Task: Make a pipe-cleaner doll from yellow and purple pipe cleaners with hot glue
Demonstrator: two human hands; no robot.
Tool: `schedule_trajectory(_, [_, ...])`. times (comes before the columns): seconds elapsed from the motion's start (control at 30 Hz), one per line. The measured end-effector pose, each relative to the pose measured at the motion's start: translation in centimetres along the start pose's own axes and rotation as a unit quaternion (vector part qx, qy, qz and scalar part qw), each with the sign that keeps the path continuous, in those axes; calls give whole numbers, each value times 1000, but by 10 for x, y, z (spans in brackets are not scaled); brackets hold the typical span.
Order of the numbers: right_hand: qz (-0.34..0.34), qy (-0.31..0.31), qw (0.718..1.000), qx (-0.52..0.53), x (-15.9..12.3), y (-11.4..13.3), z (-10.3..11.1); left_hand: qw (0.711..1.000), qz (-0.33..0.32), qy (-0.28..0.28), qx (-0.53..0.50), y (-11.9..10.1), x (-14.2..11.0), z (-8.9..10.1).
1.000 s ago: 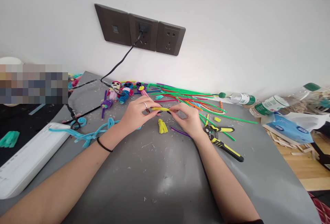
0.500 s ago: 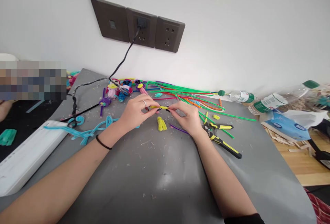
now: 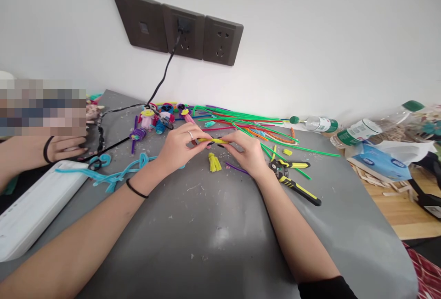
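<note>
Both my hands meet over the grey mat [image 3: 213,234]. My left hand [image 3: 179,146] and my right hand [image 3: 245,152] each pinch one end of a short yellow pipe cleaner [image 3: 212,141], held level just above the mat. A small folded yellow pipe-cleaner bundle [image 3: 214,162] lies right below them. A purple piece [image 3: 235,167] lies by my right wrist. Yellow-and-black pliers [image 3: 292,180] lie to the right of my right hand.
A pile of green, red and orange pipe cleaners [image 3: 248,126] and small finished figures [image 3: 156,120] lie along the wall. Blue pipe cleaners [image 3: 113,175], a black cable [image 3: 117,145] and a white box [image 3: 31,211] are left. Another person's hand [image 3: 64,147] rests at far left. Bottles [image 3: 358,131] and tissues [image 3: 382,163] are right.
My hands kept pinching the yellow pipe cleaner with small finger shifts. The view tilted and shifted, and another person's hand came into view at the left.
</note>
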State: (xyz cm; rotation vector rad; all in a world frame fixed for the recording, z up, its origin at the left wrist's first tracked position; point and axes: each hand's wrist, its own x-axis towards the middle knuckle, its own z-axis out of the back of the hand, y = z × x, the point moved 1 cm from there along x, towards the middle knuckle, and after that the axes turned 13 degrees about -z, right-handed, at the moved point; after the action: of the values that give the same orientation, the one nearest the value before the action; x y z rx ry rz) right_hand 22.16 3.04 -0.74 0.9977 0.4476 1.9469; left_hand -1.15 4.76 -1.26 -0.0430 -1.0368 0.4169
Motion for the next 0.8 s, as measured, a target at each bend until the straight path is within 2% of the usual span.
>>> schedule_trajectory(0.33, [27,-33,999,-6,-1,-1,-1,1000,-10,-19,3,0,0,-3])
schedule_trajectory(0.6, [-18,-19,1000,-5,0,-2,0,1000,8,-7,-3,2,1,4])
schedule_trajectory(0.8, [-15,-15,1000,8,0,0,-1,1000,13,0,-16,1,0,2])
